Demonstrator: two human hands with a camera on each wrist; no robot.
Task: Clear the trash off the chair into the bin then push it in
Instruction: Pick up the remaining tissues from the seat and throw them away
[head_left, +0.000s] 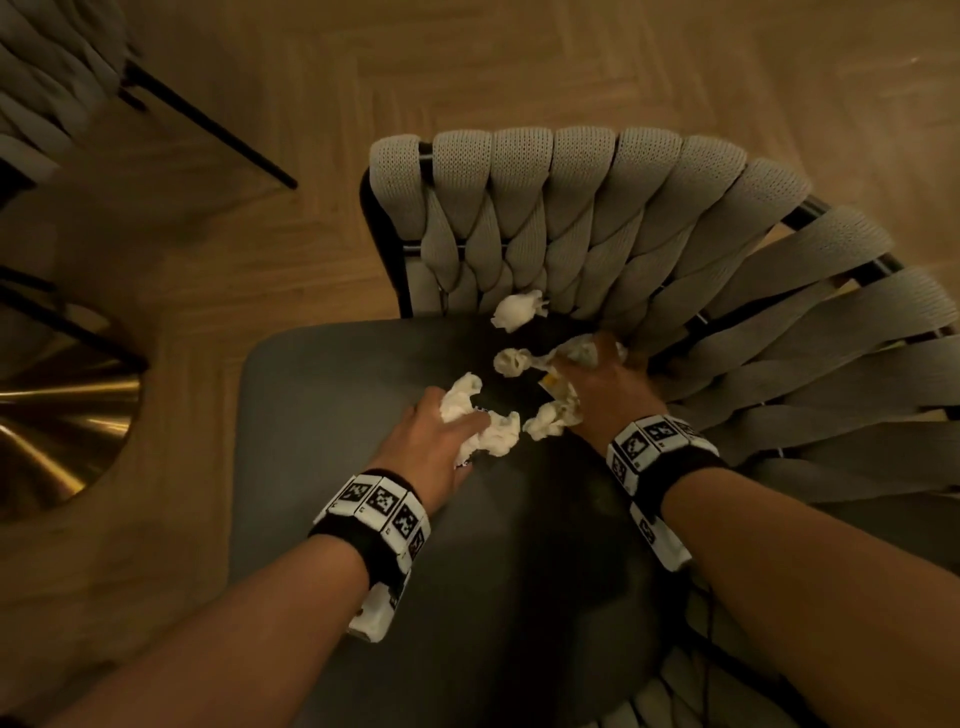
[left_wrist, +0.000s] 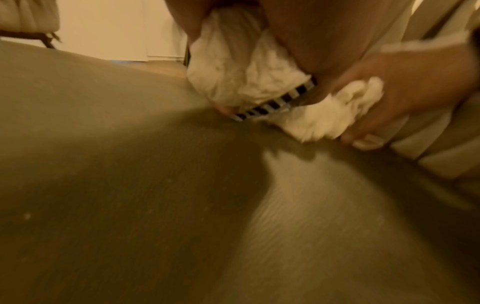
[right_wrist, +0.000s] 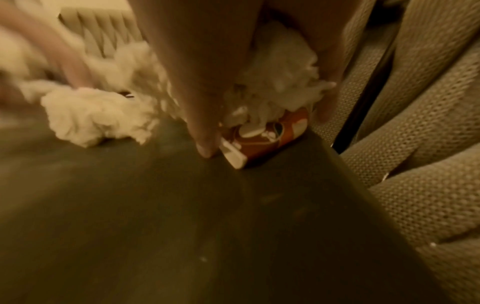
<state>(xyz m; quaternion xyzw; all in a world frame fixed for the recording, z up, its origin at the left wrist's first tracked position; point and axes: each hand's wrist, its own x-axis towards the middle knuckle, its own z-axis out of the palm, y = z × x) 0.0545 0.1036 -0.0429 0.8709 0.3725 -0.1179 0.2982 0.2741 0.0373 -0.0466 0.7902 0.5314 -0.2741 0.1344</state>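
Note:
Several crumpled white tissues lie on the dark seat (head_left: 363, 395) of a chair with a woven grey backrest (head_left: 597, 208). My left hand (head_left: 447, 431) curls round a white tissue wad (head_left: 478, 415), seen close in the left wrist view as the tissue wad (left_wrist: 241, 67) with a striped strip (left_wrist: 275, 105) under it. My right hand (head_left: 597, 384) grips tissue (right_wrist: 280, 67) and a small red-and-white wrapper (right_wrist: 262, 139) at the seat's back right, against the backrest. Loose tissues remain: one tissue (head_left: 517, 309) by the backrest, one tissue (head_left: 511, 361) mid-seat, one tissue (head_left: 545, 421) near my right wrist.
Wooden herringbone floor (head_left: 311, 234) surrounds the chair. A second woven chair (head_left: 47, 78) with thin black legs stands at the upper left. A brass-coloured round base (head_left: 57, 415) shows at the left edge. No bin is in view.

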